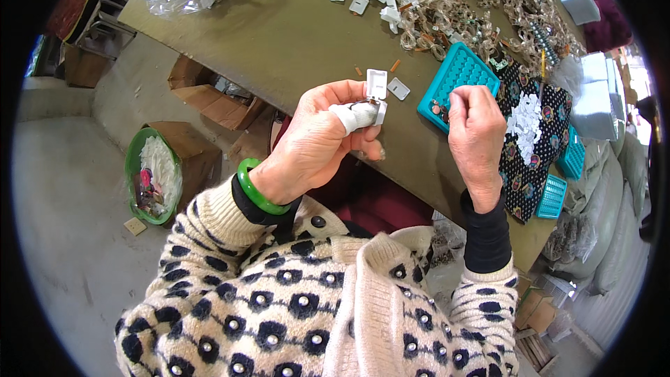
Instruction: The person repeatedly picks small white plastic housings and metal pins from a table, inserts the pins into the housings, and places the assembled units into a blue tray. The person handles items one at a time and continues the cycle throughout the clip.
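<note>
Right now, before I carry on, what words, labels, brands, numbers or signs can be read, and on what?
No text can be read.
White hinged plastic holder in the left hand: any marks too small to read.
Loose white plastic tag on the table: small marks, unreadable.
Black patterned cloth: round motifs, no legible words.

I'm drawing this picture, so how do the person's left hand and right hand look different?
The left hand holds a white box, while the right hand has its fingers bunched at the teal tray. The left hand has a green bangle at its wrist; the right hand shows none. Both have black cuffs and spotted sleeves.
</note>
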The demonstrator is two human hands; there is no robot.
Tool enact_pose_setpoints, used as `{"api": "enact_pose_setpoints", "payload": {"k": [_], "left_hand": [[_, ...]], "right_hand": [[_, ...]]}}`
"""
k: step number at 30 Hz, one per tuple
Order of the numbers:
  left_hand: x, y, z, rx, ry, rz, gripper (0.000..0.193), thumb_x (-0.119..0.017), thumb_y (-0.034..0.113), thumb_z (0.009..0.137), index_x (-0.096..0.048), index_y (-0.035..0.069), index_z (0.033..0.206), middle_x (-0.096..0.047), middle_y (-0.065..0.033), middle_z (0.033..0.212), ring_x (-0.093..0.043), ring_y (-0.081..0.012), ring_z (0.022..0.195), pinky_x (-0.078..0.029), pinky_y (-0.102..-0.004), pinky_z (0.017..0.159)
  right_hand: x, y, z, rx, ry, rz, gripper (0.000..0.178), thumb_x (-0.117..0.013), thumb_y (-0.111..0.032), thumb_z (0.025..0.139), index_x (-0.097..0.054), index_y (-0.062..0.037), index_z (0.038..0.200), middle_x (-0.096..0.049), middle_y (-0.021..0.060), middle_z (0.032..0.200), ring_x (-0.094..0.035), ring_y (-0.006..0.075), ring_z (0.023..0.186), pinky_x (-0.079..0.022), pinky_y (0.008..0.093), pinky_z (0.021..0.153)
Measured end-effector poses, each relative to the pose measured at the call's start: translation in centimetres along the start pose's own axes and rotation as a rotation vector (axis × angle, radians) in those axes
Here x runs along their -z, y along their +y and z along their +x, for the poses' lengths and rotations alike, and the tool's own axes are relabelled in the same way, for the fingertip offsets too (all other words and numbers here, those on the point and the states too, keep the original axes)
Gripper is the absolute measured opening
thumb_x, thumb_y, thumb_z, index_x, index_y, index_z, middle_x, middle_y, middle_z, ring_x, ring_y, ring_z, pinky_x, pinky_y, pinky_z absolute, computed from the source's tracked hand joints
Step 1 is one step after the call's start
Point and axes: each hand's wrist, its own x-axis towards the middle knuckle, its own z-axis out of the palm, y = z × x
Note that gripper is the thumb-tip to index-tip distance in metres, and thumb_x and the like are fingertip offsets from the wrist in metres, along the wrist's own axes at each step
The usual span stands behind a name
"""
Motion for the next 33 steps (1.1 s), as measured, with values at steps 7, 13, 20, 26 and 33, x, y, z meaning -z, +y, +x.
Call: {"api": "enact_pose_setpoints", "payload": {"k": [7,13,20,26,33], "left_hand": [[-0.4,-1.0,0.6,0.037,-0.002,-0.036,0.011,-0.064,0.005,0.084,-0.06,0.005,0.094,-0.057,-0.0049,0.086,-0.046,-0.0101,0.058,-0.031,-0.0216,0.043],[-0.8,-1.4,0.9,0.073,-0.013,-0.048,0.013,-0.064,0.004,0.084,-0.06,0.004,0.096,-0.058,-0.0045,0.085,-0.05,-0.011,0.059,-0.04,-0.0253,0.047],[-1.1,-1.7,1.2,0.019,-0.032,-0.037,0.029,-0.067,0.005,0.087,-0.062,0.0,0.116,-0.067,-0.0102,0.097,-0.069,-0.0209,0.083,-0.062,-0.0411,0.075],[-1.1,-1.4,0.9,-0.004,0.004,-0.012,0.029,-0.066,-0.001,0.087,-0.063,-0.002,0.116,-0.068,-0.0135,0.103,-0.071,-0.0257,0.087,-0.063,-0.0399,0.074],[-1.5,-1.5,0.3,-0.093,0.029,0.073,0.03,-0.063,-0.007,0.086,-0.062,-0.004,0.116,-0.068,-0.0159,0.103,-0.072,-0.029,0.088,-0.063,-0.0373,0.072]], "right_hand": [[2.8,1.1,-0.4,-0.58,0.004,1.112,0.011,-0.063,0.0,0.091,-0.064,0.0037,0.102,-0.065,0.0046,0.083,-0.059,0.0079,0.069,-0.049,0.0232,0.062],[3.5,0.3,-1.6,-0.436,-0.132,0.715,0.009,-0.062,0.001,0.092,-0.065,0.0021,0.1,-0.061,0.0004,0.09,-0.054,0.006,0.071,-0.045,0.0205,0.065],[2.1,-0.4,-2.0,0.022,-0.13,0.09,0.012,-0.066,0.003,0.083,-0.063,0.0007,0.094,-0.058,0.0126,0.084,-0.062,0.0284,0.072,-0.051,0.0368,0.064],[2.3,-0.2,-1.6,0.084,-0.217,0.062,0.011,-0.067,0.001,0.083,-0.061,-0.0001,0.093,-0.058,0.0125,0.086,-0.061,0.0307,0.074,-0.05,0.0396,0.065],[2.5,0.4,-1.5,0.05,-0.277,0.072,0.011,-0.066,0.001,0.083,-0.056,-0.0004,0.089,-0.058,0.0137,0.085,-0.061,0.0326,0.073,-0.049,0.0404,0.064]]}}
